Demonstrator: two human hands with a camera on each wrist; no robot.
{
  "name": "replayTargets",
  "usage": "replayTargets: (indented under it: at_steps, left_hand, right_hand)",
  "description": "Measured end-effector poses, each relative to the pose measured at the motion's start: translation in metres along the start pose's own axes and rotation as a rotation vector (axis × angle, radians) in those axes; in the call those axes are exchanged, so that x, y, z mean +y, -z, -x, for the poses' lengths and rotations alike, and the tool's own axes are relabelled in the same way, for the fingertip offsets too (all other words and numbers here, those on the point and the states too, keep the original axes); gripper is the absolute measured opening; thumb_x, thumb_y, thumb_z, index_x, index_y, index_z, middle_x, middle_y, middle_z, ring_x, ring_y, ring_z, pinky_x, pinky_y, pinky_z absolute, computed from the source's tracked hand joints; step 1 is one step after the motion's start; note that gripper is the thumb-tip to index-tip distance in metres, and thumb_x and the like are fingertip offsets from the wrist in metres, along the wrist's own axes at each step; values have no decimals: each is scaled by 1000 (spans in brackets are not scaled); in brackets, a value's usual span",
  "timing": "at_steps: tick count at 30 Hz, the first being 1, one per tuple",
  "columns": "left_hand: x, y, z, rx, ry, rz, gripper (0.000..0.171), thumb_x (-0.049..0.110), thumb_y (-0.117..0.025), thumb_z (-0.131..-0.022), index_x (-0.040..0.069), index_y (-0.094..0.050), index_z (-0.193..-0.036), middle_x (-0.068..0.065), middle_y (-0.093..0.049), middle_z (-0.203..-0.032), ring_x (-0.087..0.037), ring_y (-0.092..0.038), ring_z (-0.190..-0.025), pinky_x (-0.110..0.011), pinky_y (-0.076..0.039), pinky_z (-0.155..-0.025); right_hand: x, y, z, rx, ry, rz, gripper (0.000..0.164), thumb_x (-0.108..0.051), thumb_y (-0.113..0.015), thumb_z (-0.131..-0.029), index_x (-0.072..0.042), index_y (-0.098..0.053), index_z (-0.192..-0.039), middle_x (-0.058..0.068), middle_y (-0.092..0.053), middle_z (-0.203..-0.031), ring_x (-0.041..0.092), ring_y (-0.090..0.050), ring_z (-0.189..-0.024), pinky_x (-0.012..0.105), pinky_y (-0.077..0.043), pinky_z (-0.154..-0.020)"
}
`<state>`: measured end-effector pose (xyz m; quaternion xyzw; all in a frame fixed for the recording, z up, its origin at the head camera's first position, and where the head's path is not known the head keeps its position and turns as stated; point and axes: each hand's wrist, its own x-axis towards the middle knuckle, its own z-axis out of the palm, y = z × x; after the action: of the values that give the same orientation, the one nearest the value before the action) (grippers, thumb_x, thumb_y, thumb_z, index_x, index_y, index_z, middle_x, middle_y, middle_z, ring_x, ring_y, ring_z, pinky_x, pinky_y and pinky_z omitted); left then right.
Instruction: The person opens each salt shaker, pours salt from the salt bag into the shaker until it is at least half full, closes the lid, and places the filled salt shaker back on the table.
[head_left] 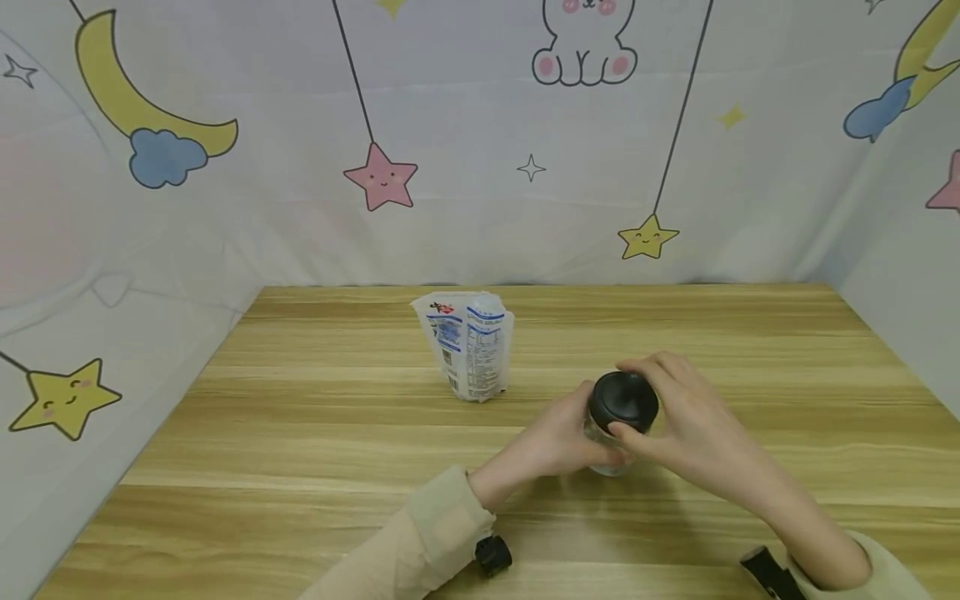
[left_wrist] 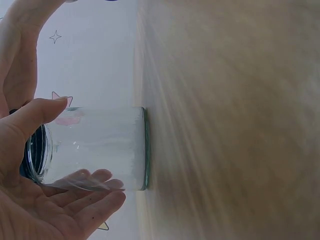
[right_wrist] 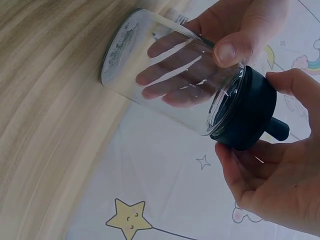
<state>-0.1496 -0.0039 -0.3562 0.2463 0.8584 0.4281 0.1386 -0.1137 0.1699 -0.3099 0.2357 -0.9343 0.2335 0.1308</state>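
Observation:
A clear glass jar (left_wrist: 100, 145) stands upright on the table, topped by a black lid (head_left: 626, 400). In the right wrist view the lid shows a small knob (right_wrist: 278, 130) on its top. My left hand (head_left: 558, 437) grips the jar's body, thumb on one side and fingers around the other; the fingers show through the glass. My right hand (head_left: 697, 425) holds the lid by its rim, between thumb and fingertips. Through the glass, no contents show in the jar apart from speckled marks at its base.
A white plastic pouch (head_left: 468, 346) with blue and red print stands behind and left of the jar. The wood-grain table (head_left: 300, 467) meets a white cloth backdrop (head_left: 465, 225) printed with stars and moons. Cloth also hangs along both sides.

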Motion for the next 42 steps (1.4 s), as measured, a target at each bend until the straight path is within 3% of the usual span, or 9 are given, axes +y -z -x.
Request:
replayTargets:
  at_steps: [4,9,13,20,39,42]
  left_hand:
    - [0,0,0,-3,-2,4,64,25,-82,-75,11,-50,-129,-5,-63,-122,-13,-59,-110,-24,-47,-91]
    - [0,0,0,-1,-3,14,62,25,-82,-75,11,-51,-127,-6,-63,-121,-13,-60,-111,-24,-47,-90]
    - [1,0,0,2,1,19,59,25,-82,-75,11,-52,-124,-6,-64,-118,-12,-60,-107,-23,-48,-88]
    - [1,0,0,-4,6,20,58,26,-81,-76,11,-53,-124,-5,-64,-118,-10,-59,-105,-23,-47,-86]
    - [2,1,0,-14,13,-2,61,30,-79,-77,11,-51,-128,-7,-63,-122,-12,-59,-108,-23,-47,-88]
    - [2,1,0,-9,6,-9,60,29,-79,-77,10,-51,-127,-7,-64,-122,-12,-60,-108,-23,-47,-87]
  right_hand:
    - [0,1,1,-1,15,-9,56,-26,-77,-79,-5,-55,-126,6,-56,-116,22,-51,-109,46,-48,-85]
    - [-1,0,2,9,-27,-28,65,-40,-77,-79,-5,-53,-128,5,-55,-117,24,-51,-110,46,-45,-88]
    - [0,-4,2,52,-62,-21,67,-49,-79,-74,-6,-55,-120,2,-55,-112,22,-50,-107,42,-43,-87]
    - [-1,-8,1,83,-64,-19,56,-44,-80,-75,-7,-59,-111,2,-55,-104,19,-49,-103,41,-45,-82]
    - [-1,-3,1,-13,7,-55,52,-23,-74,-82,-5,-56,-126,5,-54,-120,21,-48,-114,45,-47,-88]
    - [-2,-3,1,-18,-7,-68,56,-27,-75,-83,-4,-54,-129,7,-53,-122,24,-48,-116,48,-46,-91]
